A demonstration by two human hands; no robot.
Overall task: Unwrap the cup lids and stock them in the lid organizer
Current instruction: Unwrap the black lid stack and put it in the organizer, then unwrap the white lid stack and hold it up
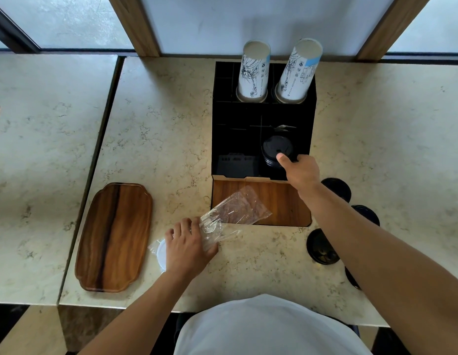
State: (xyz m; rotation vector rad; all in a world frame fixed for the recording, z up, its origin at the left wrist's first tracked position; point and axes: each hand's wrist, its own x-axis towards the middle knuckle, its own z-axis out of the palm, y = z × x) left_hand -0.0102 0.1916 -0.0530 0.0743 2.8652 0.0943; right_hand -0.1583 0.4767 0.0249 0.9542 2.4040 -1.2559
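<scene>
A black lid organizer [263, 116] with a wooden front stands on the marble counter. In its front right compartment sits a stack of black cup lids [275, 152], and my right hand [299, 170] is closed around that stack from the near side. My left hand [188, 245] rests on the counter, holding a crumpled clear plastic wrapper [235, 208] that trails up toward the organizer's wooden front. A white lid [161, 252] peeks out under the left hand, still inside plastic. Several loose black lids [322, 248] lie on the counter to the right, partly hidden by my right arm.
Two stacks of printed paper cups [253, 70] stand upside down in the organizer's back holes. A wooden tray [114, 237] lies at the left. A seam [105, 139] splits the counter left of the tray. Windows and wooden posts run along the far edge.
</scene>
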